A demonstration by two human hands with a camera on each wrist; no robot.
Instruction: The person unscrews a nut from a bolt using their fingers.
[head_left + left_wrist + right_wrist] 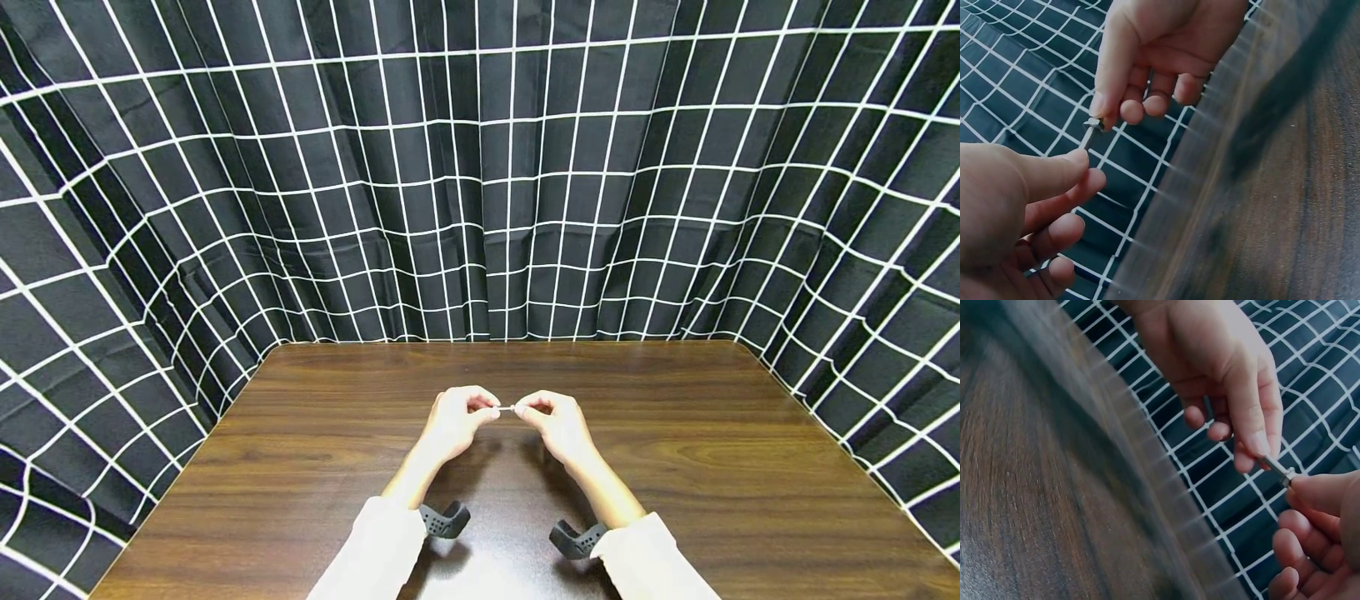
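A small metal bolt (506, 407) is held level between the two hands above the table. My left hand (454, 423) pinches one end of its thin shank between thumb and forefinger. At the other end, my right hand (562, 427) pinches it with thumb and forefinger. In the left wrist view a hex-shaped piece (1093, 123) sits on the bolt right beside the right thumb. The right wrist view shows the bare shank (1274, 465) between that piece and the left fingertips. Fingers hide both ends, so whether the hex piece is a nut or the head, I cannot tell.
A brown wood-grain table (337, 400) spreads under both hands. Dark curtains with a white grid (495, 208) hang behind it and on both sides. Each wrist wears a dark grey strap mount (446, 520), just above the tabletop.
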